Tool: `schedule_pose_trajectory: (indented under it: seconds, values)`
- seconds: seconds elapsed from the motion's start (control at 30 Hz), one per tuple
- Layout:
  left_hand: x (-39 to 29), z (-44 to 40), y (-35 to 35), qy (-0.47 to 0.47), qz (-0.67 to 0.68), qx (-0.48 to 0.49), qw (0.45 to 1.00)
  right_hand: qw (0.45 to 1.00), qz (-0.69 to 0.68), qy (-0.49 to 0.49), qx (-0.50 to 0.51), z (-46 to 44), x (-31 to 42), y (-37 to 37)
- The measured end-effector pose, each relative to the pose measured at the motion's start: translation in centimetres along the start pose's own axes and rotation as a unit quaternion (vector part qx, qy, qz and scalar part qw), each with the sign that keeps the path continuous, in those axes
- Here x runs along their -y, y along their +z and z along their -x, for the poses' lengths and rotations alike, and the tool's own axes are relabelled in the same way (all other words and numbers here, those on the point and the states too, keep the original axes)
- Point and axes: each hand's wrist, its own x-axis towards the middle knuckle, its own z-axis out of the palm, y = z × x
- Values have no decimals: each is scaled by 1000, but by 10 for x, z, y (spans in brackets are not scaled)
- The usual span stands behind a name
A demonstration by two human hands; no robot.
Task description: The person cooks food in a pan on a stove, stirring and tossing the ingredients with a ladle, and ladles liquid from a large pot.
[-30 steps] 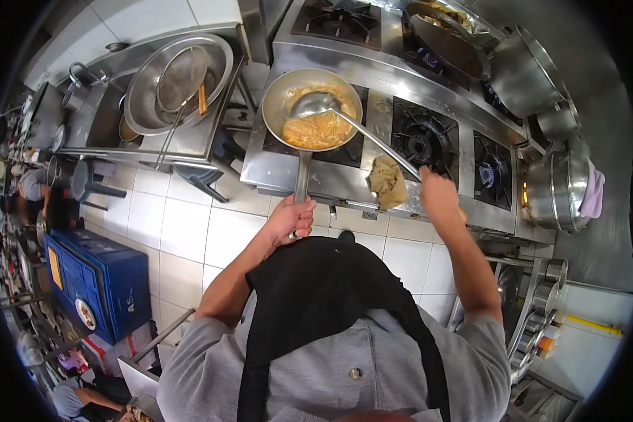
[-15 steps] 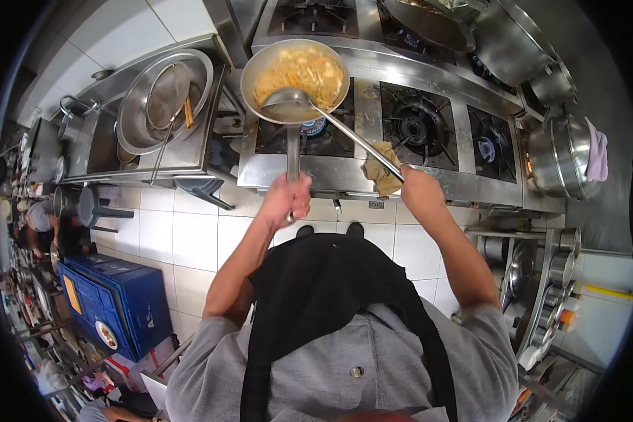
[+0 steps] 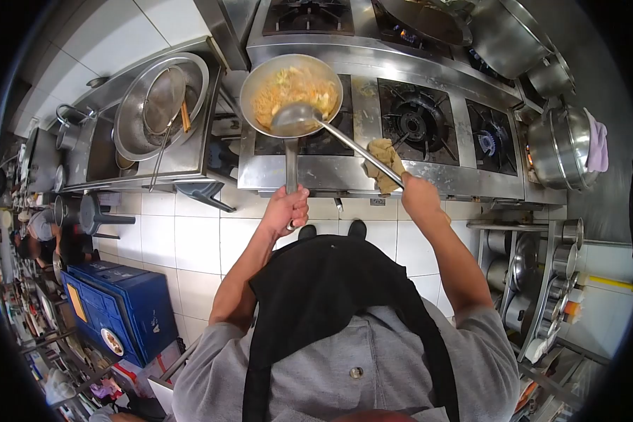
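My left hand [image 3: 286,209] is wrapped round the long handle of a metal frying pan [image 3: 245,105] over the left front burner. Noodles with bits of vegetable [image 3: 288,88] fill the pan. The fingers of my right hand [image 3: 422,193] are closed round the handle of a ladle [image 3: 295,118], whose bowl rests at the pan's near side, against the noodles. Beneath the ladle's handle, a crumpled brown cloth [image 3: 382,158] lies on the stove's front edge. The flame under the pan is hidden.
To the right are a bare burner [image 3: 412,122] and a lit burner [image 3: 488,142]. Large steel pots [image 3: 559,151] stand beyond. A wide metal bowl [image 3: 130,144] with a strainer [image 3: 166,102] sits on the left counter. Behind me on the left is a blue crate [image 3: 137,302]. A person crouches farther left.
The pan has come a little toward me with my left hand, and the noodles have shifted. The ladle and my right hand have also moved slightly nearer. Blue flame seen before is now covered.
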Motion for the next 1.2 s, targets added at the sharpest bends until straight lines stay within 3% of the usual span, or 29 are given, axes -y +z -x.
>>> schedule_pose_trajectory:
  seconds: [0.07,0.17,0.4,0.6,0.8,1.1,1.2]
  values:
    - [13,19,6,23,-99,-35,994,1000,-4,5,-7,-13,2,0]
    - [29,29,-16,4,-115,-31,993,1000,-15,20,-19,-27,11,2]
    - [6,16,2,-27,6,-9,1000,998,-46,31,16,8,-5,-11]
    - [13,10,8,-27,27,-17,999,994,-85,59,-24,-33,4,-16]
    - [14,5,5,-14,28,13,999,992,-104,64,30,-23,42,5]
    - [13,9,2,-22,29,22,999,997,-65,41,3,-21,8,-26]
    - [9,5,6,-36,42,8,998,994,-99,45,1,-36,16,5]
